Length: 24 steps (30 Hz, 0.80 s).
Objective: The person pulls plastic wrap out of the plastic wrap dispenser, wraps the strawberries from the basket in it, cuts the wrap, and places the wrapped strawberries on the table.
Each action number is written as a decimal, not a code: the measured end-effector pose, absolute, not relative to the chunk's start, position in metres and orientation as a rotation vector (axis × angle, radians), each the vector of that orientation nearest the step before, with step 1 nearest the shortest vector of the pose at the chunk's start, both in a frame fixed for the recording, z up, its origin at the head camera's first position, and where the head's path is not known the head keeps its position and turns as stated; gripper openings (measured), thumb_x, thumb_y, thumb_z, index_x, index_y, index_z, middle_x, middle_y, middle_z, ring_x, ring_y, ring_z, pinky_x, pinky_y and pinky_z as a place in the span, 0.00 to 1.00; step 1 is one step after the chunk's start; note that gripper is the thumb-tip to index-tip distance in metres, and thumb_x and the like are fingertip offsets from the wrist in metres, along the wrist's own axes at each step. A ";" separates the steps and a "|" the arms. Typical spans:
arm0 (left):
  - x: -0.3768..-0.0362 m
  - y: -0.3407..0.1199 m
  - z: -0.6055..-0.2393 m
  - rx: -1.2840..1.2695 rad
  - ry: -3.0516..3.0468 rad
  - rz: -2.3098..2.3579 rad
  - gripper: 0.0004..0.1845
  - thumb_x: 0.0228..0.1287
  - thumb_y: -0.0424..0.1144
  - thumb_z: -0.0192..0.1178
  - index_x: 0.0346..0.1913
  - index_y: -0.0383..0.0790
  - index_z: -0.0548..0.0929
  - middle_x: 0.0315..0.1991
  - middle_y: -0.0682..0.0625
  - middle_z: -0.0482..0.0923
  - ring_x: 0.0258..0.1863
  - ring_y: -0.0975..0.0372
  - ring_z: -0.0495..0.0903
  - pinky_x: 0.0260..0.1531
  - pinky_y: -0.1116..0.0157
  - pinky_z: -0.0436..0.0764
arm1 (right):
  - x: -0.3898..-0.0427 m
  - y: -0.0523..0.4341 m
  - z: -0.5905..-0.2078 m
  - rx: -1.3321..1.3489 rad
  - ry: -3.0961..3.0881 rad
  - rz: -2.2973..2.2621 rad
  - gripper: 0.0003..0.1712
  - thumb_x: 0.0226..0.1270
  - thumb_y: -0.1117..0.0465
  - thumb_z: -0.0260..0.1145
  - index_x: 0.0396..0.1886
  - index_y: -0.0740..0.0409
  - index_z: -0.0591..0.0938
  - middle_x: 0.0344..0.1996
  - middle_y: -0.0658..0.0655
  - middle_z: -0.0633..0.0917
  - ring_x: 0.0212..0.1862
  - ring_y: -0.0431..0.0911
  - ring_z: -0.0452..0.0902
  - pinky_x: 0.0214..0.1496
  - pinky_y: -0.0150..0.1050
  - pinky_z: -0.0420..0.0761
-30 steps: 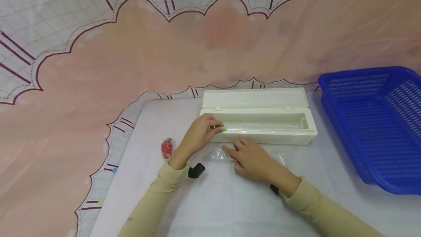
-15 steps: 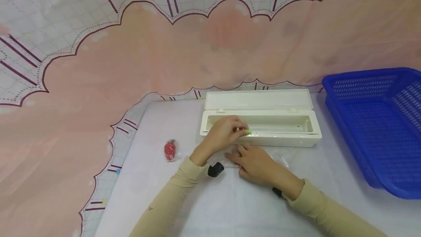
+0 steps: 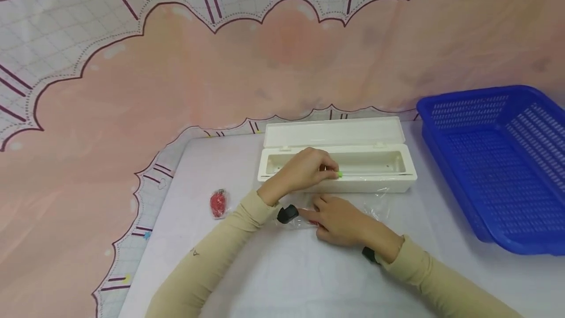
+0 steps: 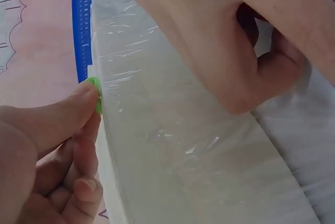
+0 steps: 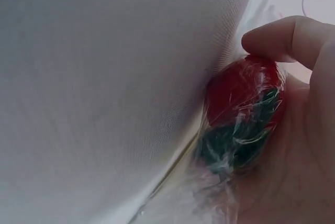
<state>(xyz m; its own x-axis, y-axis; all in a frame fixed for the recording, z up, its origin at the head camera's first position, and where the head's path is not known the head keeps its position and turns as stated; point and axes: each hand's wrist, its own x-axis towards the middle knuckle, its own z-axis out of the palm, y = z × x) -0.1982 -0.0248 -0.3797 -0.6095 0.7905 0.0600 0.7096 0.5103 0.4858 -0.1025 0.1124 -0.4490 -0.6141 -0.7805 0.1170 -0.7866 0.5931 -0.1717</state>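
While a wrapped red strawberry (image 3: 218,203) lies alone on the white table (image 3: 273,278) at the far left, the left hand (image 3: 304,171) reaches over the front edge of the open cream dispenser box (image 3: 375,180), thumb and forefinger pinching the small green slider (image 3: 339,174) on its cutting rail. Just in front of the box, the right hand (image 3: 342,220) curls its fingers round a second red strawberry (image 5: 243,114) swathed in cling film (image 4: 172,130) — film that stretches from the box to the table. At the far right, well apart, stands a blue basket (image 3: 499,161).
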 end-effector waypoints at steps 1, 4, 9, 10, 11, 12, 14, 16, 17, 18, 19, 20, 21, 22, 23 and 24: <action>-0.199 -0.024 -0.380 1.296 2.573 0.707 0.07 0.66 0.41 0.66 0.41 0.42 0.90 0.40 0.53 0.87 0.33 0.67 0.79 0.35 0.72 0.76 | -0.103 0.113 -0.449 1.371 -2.782 0.323 0.29 0.62 0.58 0.61 0.66 0.49 0.78 0.42 0.54 0.76 0.43 0.47 0.69 0.48 0.42 0.76; -0.199 -0.017 -0.380 1.308 2.557 0.694 0.07 0.67 0.40 0.65 0.41 0.42 0.90 0.39 0.53 0.87 0.33 0.68 0.77 0.36 0.72 0.75 | -0.102 0.113 -0.448 1.395 -2.795 0.357 0.25 0.61 0.58 0.61 0.60 0.49 0.80 0.39 0.52 0.74 0.41 0.46 0.68 0.44 0.40 0.75; -0.198 0.006 -0.380 1.416 2.529 0.635 0.08 0.70 0.42 0.61 0.36 0.44 0.88 0.30 0.56 0.83 0.27 0.69 0.73 0.32 0.74 0.72 | -0.099 0.115 -0.447 1.410 -2.827 0.450 0.12 0.59 0.59 0.60 0.43 0.50 0.82 0.39 0.51 0.74 0.42 0.46 0.69 0.43 0.39 0.74; -0.198 0.010 -0.380 1.434 2.523 0.625 0.09 0.71 0.42 0.61 0.34 0.45 0.87 0.27 0.57 0.81 0.25 0.69 0.72 0.30 0.74 0.71 | -0.099 0.114 -0.447 1.409 -2.831 0.458 0.11 0.59 0.59 0.60 0.42 0.50 0.82 0.40 0.52 0.74 0.43 0.46 0.69 0.44 0.39 0.75; -0.199 0.013 -0.379 1.446 2.516 0.615 0.09 0.70 0.42 0.61 0.32 0.45 0.86 0.25 0.58 0.80 0.24 0.69 0.70 0.30 0.74 0.70 | -0.098 0.114 -0.446 1.409 -2.839 0.467 0.12 0.59 0.60 0.60 0.43 0.50 0.83 0.40 0.52 0.74 0.44 0.46 0.69 0.45 0.39 0.75; -0.199 0.016 -0.378 1.451 2.505 0.609 0.10 0.70 0.42 0.62 0.30 0.45 0.85 0.23 0.58 0.78 0.23 0.69 0.69 0.29 0.74 0.69 | -0.098 0.114 -0.446 1.406 -2.843 0.475 0.14 0.60 0.60 0.59 0.45 0.50 0.83 0.41 0.53 0.75 0.44 0.46 0.70 0.45 0.40 0.75; -0.202 0.020 -0.377 1.453 2.478 0.600 0.10 0.69 0.42 0.63 0.29 0.45 0.85 0.22 0.59 0.76 0.22 0.70 0.68 0.29 0.75 0.68 | -0.097 0.114 -0.444 1.399 -2.855 0.480 0.20 0.60 0.60 0.59 0.52 0.49 0.82 0.45 0.55 0.77 0.47 0.48 0.72 0.46 0.42 0.77; -0.204 0.023 -0.375 1.443 2.435 0.605 0.10 0.68 0.41 0.64 0.29 0.44 0.85 0.21 0.58 0.76 0.21 0.71 0.68 0.28 0.75 0.68 | -0.097 0.114 -0.442 1.401 -2.879 0.468 0.24 0.62 0.60 0.58 0.60 0.49 0.80 0.47 0.57 0.79 0.48 0.49 0.73 0.47 0.43 0.77; -0.206 0.024 -0.374 1.441 2.419 0.610 0.09 0.68 0.41 0.64 0.29 0.44 0.85 0.21 0.58 0.76 0.21 0.71 0.67 0.27 0.75 0.68 | -0.097 0.113 -0.442 1.405 -2.887 0.458 0.27 0.63 0.60 0.58 0.63 0.49 0.78 0.47 0.58 0.79 0.48 0.50 0.74 0.47 0.44 0.78; -0.207 0.024 -0.373 1.435 2.400 0.620 0.09 0.68 0.41 0.65 0.29 0.43 0.85 0.21 0.57 0.76 0.21 0.70 0.67 0.27 0.75 0.67 | -0.097 0.113 -0.441 1.411 -2.891 0.443 0.29 0.64 0.60 0.58 0.67 0.47 0.76 0.48 0.59 0.80 0.49 0.50 0.74 0.47 0.45 0.78; -0.208 0.028 -0.372 1.443 2.377 0.627 0.09 0.67 0.40 0.65 0.29 0.43 0.86 0.21 0.57 0.77 0.21 0.70 0.67 0.27 0.75 0.68 | -0.097 0.114 -0.441 1.416 -2.891 0.428 0.31 0.65 0.60 0.58 0.70 0.47 0.73 0.50 0.60 0.81 0.49 0.51 0.75 0.48 0.46 0.79; -0.209 0.031 -0.371 1.446 2.357 0.629 0.08 0.67 0.40 0.65 0.30 0.42 0.86 0.21 0.56 0.77 0.20 0.70 0.67 0.26 0.75 0.68 | -0.097 0.115 -0.441 1.426 -2.892 0.421 0.32 0.66 0.60 0.58 0.71 0.48 0.72 0.50 0.61 0.81 0.50 0.52 0.76 0.49 0.47 0.79; -0.210 0.034 -0.370 1.446 2.341 0.629 0.08 0.67 0.39 0.65 0.30 0.42 0.86 0.21 0.56 0.77 0.20 0.70 0.67 0.26 0.75 0.67 | -0.097 0.116 -0.441 1.433 -2.899 0.416 0.32 0.67 0.60 0.58 0.72 0.48 0.70 0.50 0.61 0.81 0.50 0.53 0.77 0.50 0.47 0.79; -0.210 0.037 -0.370 1.445 2.333 0.626 0.08 0.67 0.39 0.65 0.30 0.42 0.86 0.21 0.56 0.77 0.20 0.70 0.67 0.25 0.75 0.67 | -0.097 0.117 -0.441 1.443 -2.903 0.423 0.32 0.68 0.60 0.57 0.73 0.48 0.69 0.51 0.62 0.81 0.50 0.53 0.77 0.51 0.47 0.79; -0.210 0.040 -0.370 1.440 2.326 0.627 0.08 0.67 0.39 0.65 0.30 0.42 0.86 0.21 0.56 0.77 0.20 0.70 0.66 0.25 0.75 0.67 | -0.097 0.117 -0.441 1.454 -2.904 0.433 0.32 0.68 0.60 0.57 0.73 0.49 0.69 0.52 0.62 0.81 0.51 0.54 0.77 0.52 0.47 0.79; -0.210 0.044 -0.371 1.438 2.317 0.627 0.08 0.68 0.40 0.65 0.30 0.42 0.86 0.21 0.56 0.77 0.20 0.70 0.67 0.25 0.75 0.67 | -0.097 0.118 -0.442 1.468 -2.900 0.453 0.32 0.69 0.61 0.57 0.73 0.50 0.69 0.51 0.62 0.82 0.49 0.53 0.78 0.52 0.47 0.79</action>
<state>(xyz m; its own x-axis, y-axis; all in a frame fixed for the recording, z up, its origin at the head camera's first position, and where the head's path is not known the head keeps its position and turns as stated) -0.2101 0.0439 -0.3713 -0.4285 0.9018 -0.0556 0.7508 0.3896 0.5333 -0.0971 0.1180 -0.4423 -0.5918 -0.8061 -0.0008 -0.7675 0.5638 -0.3051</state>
